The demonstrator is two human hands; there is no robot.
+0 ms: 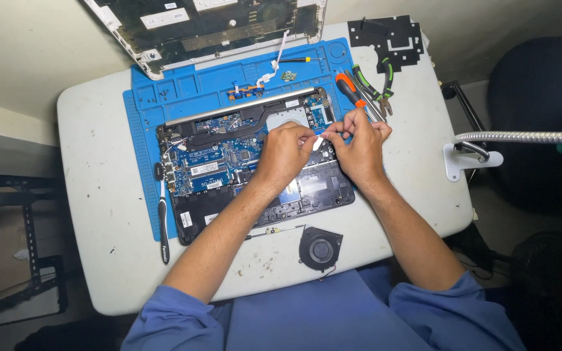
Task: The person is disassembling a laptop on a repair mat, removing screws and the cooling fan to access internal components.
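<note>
An opened laptop base [229, 162] with its blue circuit board exposed lies on a blue work mat [183, 91]. My left hand [285, 153] and my right hand [359, 146] meet over the right half of the laptop. Both pinch a small white strip, like a flat ribbon cable [318, 142], between their fingertips. My right hand also grips an orange-handled screwdriver [352, 93] that sticks out toward the far side. What lies beneath my hands is hidden.
A removed black cooling fan [320, 247] lies near the table's front edge. A black-handled tool [163, 227] rests at the mat's left. Green-handled pliers [378, 84], a black sheet part [388, 36] and the laptop's lid [209, 26] sit farther back. A lamp's flexible arm [521, 137] crosses the right.
</note>
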